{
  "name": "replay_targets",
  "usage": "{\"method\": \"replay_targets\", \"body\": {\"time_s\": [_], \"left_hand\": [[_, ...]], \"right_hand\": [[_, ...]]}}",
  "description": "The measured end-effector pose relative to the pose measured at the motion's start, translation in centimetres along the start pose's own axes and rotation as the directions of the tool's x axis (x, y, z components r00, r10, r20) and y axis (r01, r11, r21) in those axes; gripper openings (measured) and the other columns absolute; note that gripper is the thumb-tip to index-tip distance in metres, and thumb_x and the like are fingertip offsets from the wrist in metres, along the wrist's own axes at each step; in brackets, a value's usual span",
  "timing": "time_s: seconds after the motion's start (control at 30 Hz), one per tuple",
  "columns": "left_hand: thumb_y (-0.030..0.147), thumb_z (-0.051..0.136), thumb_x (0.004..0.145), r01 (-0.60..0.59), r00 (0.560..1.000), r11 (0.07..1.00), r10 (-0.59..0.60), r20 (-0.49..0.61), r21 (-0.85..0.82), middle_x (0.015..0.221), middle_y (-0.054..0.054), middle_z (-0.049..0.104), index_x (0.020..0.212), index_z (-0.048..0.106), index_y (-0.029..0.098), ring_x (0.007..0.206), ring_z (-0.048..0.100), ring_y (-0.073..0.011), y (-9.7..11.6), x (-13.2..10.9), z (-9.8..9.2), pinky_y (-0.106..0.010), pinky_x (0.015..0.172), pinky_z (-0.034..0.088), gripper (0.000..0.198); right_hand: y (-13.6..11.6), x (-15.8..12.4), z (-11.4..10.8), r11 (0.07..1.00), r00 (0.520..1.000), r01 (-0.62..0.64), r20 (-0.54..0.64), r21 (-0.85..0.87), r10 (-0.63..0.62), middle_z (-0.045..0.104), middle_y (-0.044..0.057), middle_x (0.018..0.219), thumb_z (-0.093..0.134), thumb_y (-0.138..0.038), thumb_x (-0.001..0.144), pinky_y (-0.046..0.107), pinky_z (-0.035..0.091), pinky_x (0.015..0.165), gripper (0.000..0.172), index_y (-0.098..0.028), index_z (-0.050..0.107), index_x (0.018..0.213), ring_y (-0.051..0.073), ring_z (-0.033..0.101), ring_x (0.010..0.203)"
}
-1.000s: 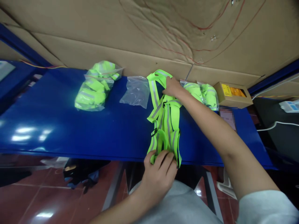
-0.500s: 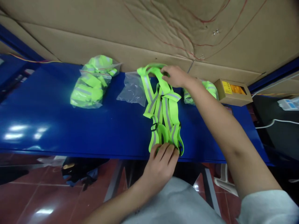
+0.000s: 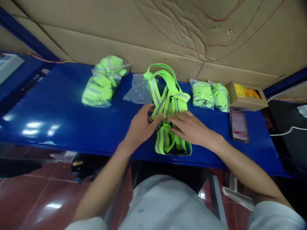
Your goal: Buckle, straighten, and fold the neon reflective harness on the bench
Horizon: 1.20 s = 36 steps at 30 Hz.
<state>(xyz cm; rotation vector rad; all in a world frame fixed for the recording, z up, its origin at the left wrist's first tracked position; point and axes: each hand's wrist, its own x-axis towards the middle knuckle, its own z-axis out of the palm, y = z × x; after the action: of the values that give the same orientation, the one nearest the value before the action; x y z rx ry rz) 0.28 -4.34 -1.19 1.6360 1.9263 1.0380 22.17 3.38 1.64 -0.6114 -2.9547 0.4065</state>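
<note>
vest (image 3: 171,102) mid frame on table (image 3: 59,118) | left hand (image 3: 141,123) fingers spread, tips on vest | right hand (image 3: 189,127) flat on vest, fingers together | left bags (image 3: 102,86), right bags (image 3: 209,95) hold green straps | middle bag (image 3: 139,91) empty

wall: brown corrugated cardboard sheets (image 3: 96,35), creased, thin red lines across the upper part | frame: blue metal beam (image 3: 26,36) slanting at upper left | desk: glossy blue desk (image 3: 48,121), white glare patches at left | floor: shiny dark-red tiled floor (image 3: 33,198), one bright reflection | right edge: white cable (image 3: 285,131)
</note>
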Motion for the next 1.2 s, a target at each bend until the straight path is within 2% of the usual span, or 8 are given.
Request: {"method": "replay_targets", "body": {"time_s": [0.1, 0.2, 0.4, 0.53, 0.7, 1.0, 1.1, 1.2], "left_hand": [[0.036, 0.079, 0.088, 0.035, 0.987, 0.999, -0.040, 0.153, 0.035, 0.119, -0.010, 0.074, 0.138, 0.061, 0.019, 0.073, 0.067, -0.0179, -1.4, 3.1, 0.5, -0.035, 0.076, 0.054, 0.056], [0.030, 0.074, 0.089, -0.019, 0.987, 0.997, 0.031, 0.161, -0.077, 0.106, -0.004, 0.075, 0.119, 0.069, 0.021, 0.073, 0.067, -0.0159, -1.6, 3.1, 0.3, -0.030, 0.073, 0.052, 0.032], [0.027, 0.065, 0.098, -0.174, 0.984, 0.983, 0.172, -0.032, -0.053, 0.100, -0.003, 0.071, 0.099, 0.070, 0.019, 0.073, 0.067, -0.0126, 0.2, 0.5, 0.1, -0.026, 0.069, 0.051, 0.010], [0.027, 0.064, 0.101, -0.209, 0.954, 0.976, 0.188, -0.234, -0.068, 0.106, -0.004, 0.068, 0.107, 0.067, 0.019, 0.075, 0.070, -0.0124, 0.9, 0.4, 0.1, -0.024, 0.066, 0.054, 0.010], [0.022, 0.059, 0.105, -0.261, 0.911, 0.965, 0.235, -0.340, -0.034, 0.123, -0.007, 0.068, 0.116, 0.063, 0.021, 0.085, 0.074, -0.0141, -0.1, -0.5, -0.7, -0.026, 0.072, 0.061, 0.011], [0.021, 0.057, 0.105, -0.281, 0.879, 0.930, 0.348, -0.326, 0.236, 0.107, -0.008, 0.073, 0.108, 0.067, 0.022, 0.094, 0.074, -0.0221, -2.8, -1.3, -1.5, -0.035, 0.084, 0.061, 0.011], [0.017, 0.050, 0.106, -0.360, 0.872, 0.890, 0.428, -0.239, 0.280, 0.108, -0.009, 0.072, 0.108, 0.066, 0.021, 0.103, 0.073, -0.0226, -2.3, -0.8, -0.9, -0.033, 0.087, 0.059, 0.016], [0.015, 0.049, 0.106, -0.367, 0.901, 0.891, 0.412, -0.136, 0.268, 0.112, -0.009, 0.073, 0.108, 0.068, 0.020, 0.101, 0.073, -0.0199, -1.8, -0.8, -0.8, -0.030, 0.085, 0.057, 0.020]], "right_hand": [[1.0, -1.6, 0.6, 0.998, 0.998, -0.056, -0.015, 0.026, 0.056, 0.074, 0.016, 0.136, 0.065, -0.039, 0.106, 0.050, 0.047, 0.108, 0.047, -0.016, 0.059, 0.147, 0.033, 0.069, 0.128], [1.7, -2.8, 0.5, 0.994, 0.997, -0.073, 0.006, 0.084, 0.072, 0.076, 0.012, 0.133, 0.064, -0.037, 0.106, 0.048, 0.047, 0.107, 0.034, -0.019, 0.067, 0.135, 0.031, 0.071, 0.125], [1.2, -1.9, -0.1, 0.983, 0.992, -0.128, 0.025, 0.134, 0.126, 0.078, 0.012, 0.126, 0.056, -0.040, 0.110, 0.046, 0.050, 0.099, 0.032, -0.019, 0.069, 0.130, 0.031, 0.073, 0.117], [0.6, -0.5, -0.7, 0.989, 0.990, -0.110, 0.093, 0.095, 0.102, 0.076, 0.013, 0.122, 0.065, -0.035, 0.104, 0.042, 0.049, 0.092, 0.027, -0.019, 0.072, 0.124, 0.031, 0.071, 0.112], [0.9, -1.6, -0.5, 0.986, 0.982, -0.078, 0.181, 0.145, 0.051, 0.074, 0.011, 0.117, 0.060, -0.028, 0.102, 0.039, 0.044, 0.089, 0.016, -0.019, 0.070, 0.112, 0.026, 0.069, 0.105], [0.3, -3.1, -0.6, 0.982, 0.983, -0.025, 0.185, 0.186, -0.010, 0.074, 0.009, 0.113, 0.050, -0.011, 0.101, 0.038, 0.043, 0.091, 0.020, -0.019, 0.069, 0.104, 0.024, 0.067, 0.107], [-0.2, -3.2, -1.0, 0.971, 0.986, -0.014, 0.163, 0.240, -0.026, 0.076, 0.009, 0.119, 0.051, -0.023, 0.109, 0.040, 0.047, 0.095, 0.025, -0.021, 0.070, 0.126, 0.025, 0.069, 0.111], [1.1, -3.5, -1.2, 0.949, 1.000, -0.023, 0.008, 0.315, 0.021, 0.075, 0.009, 0.133, 0.051, -0.041, 0.112, 0.042, 0.049, 0.104, 0.036, -0.025, 0.065, 0.142, 0.026, 0.069, 0.123]]}}
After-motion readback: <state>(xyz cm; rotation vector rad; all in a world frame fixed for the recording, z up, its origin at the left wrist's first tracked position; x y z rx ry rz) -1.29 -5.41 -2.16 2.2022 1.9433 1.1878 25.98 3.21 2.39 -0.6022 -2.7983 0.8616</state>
